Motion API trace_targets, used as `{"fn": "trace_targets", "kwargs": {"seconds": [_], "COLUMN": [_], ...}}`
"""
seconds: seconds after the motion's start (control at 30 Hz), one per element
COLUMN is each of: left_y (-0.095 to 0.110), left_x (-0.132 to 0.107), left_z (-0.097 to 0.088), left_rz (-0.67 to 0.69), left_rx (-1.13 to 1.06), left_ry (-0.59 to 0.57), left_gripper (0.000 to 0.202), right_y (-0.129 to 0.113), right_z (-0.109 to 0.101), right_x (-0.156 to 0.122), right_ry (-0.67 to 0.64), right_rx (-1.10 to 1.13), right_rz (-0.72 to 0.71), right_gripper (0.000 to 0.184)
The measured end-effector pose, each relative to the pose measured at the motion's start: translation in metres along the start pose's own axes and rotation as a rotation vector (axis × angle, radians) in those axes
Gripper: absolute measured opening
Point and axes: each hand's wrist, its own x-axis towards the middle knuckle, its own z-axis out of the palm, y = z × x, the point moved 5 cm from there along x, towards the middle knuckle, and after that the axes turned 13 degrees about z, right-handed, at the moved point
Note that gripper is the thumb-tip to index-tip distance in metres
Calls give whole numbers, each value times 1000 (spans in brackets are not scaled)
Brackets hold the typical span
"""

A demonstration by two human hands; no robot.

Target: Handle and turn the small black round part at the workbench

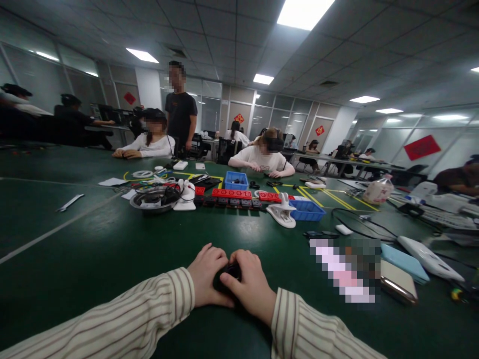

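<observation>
A small black rounded object point(232, 270) sits between my two hands, low over the green table; its kind is mostly hidden by my fingers. My left hand point(208, 276) curls around its left side, thumb stretched along the near edge. From the right, my right hand point(252, 283) closes over it, with the thumb lying across the front and the fingers bent behind. Striped sleeves cover both of my forearms.
Across the table stand a metal bowl point(151, 199) of cables, a red power strip point(232, 194), blue bins point(307, 209) and a white clip stand point(282, 213). Power banks point(406, 262) lie at right. Co-workers point(267, 154) sit opposite; one person point(181, 109) stands.
</observation>
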Motion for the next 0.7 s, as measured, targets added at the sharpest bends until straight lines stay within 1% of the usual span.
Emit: {"fn": "trace_targets", "kwargs": {"seconds": [0.13, 0.23, 0.33, 0.37, 0.43, 0.5, 0.53, 0.6, 0.7], "left_y": [-3, -6, -7, -8, -8, -8, -8, -7, -3], "left_x": [1, 2, 2, 2, 2, 1, 0, -1, -1], "left_z": [-1, -2, -1, -1, -1, -2, -2, -3, -5], "left_rz": [-3, 13, 28, 21, -5, -33, -41, -44, -28], "left_rx": [-39, -103, -138, -144, -160, -175, -173, -141, -59], "left_ry": [-3, -28, -66, -70, -69, -58, -53, -45, -18], "left_gripper": [51, 46, 42, 45, 59, 76, 82, 82, 74], "right_y": [-7, -13, -18, -19, -20, -18, -16, -11, -5], "right_z": [-1, -4, -6, -7, -9, -10, -10, -10, -7], "right_x": [0, -1, -4, -5, -6, -6, -6, -5, -4], "right_ry": [-59, -89, -121, -126, -114, -76, -52, -2, 48], "right_rx": [2, 39, 66, 76, 99, 119, 125, 121, 81], "right_rz": [-10, -102, -188, -209, -229, -214, -195, -146, -61], "right_gripper": [19, 15, 22, 23, 23, 23, 23, 25, 29]}}
